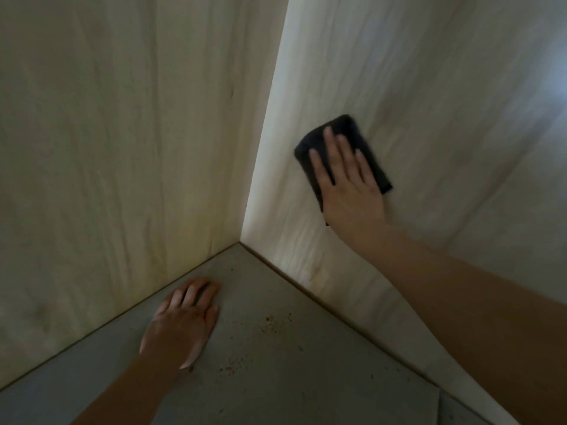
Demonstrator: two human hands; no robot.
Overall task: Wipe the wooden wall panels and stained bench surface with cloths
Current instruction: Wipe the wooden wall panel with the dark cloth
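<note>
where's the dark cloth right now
In the head view, the dark cloth lies flat against the right-hand wall panel, pressed under the right hand, just right of the corner and above the bench.

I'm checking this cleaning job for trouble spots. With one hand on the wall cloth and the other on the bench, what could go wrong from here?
1. The right hand only presses the dark cloth flat against the right wall panel; nothing grips it, so it may slip and drop.
2. The left hand rests on the bench near the brown specks, and could smear them.
</note>
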